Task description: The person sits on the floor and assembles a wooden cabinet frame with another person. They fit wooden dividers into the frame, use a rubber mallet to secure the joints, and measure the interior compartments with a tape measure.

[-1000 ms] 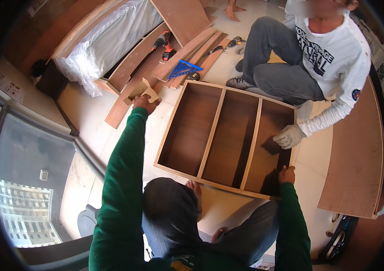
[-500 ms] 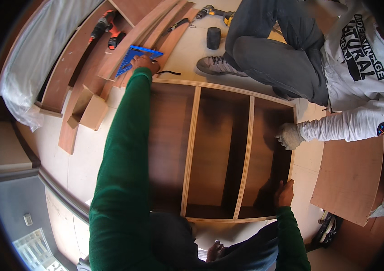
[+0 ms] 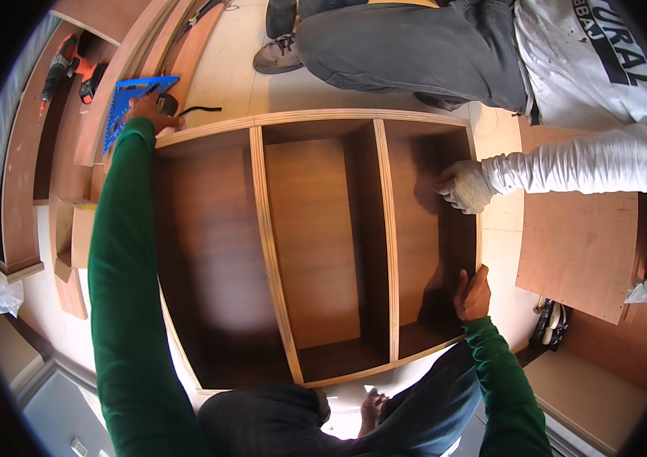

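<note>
A wooden cabinet frame [image 3: 265, 228] with three open compartments lies before me, two pale-edged dividers across it. My left hand [image 3: 153, 114] reaches past its far left corner, fingers curled about a dark rounded object [image 3: 166, 104], perhaps a tape measure. Just beyond that hand lies a blue triangular square [image 3: 127, 97] on wooden boards. A black strap [image 3: 202, 109] sticks out beside it. My right hand [image 3: 473, 295] grips the cabinet's right wall near its front corner. Farther along that wall, a co-worker's gloved hand [image 3: 466, 186] rests on the edge.
A red-and-black drill [image 3: 62, 67] lies among boards at the far left, near an open cardboard box [image 3: 80, 232]. The co-worker's grey-trousered leg [image 3: 407, 61] spans the far side. A wooden panel [image 3: 578, 251] stands at right.
My view has shifted, so the cabinet shows larger and farther left. My left hand has moved from on top of the blue square to its near edge. The right hand keeps its hold.
</note>
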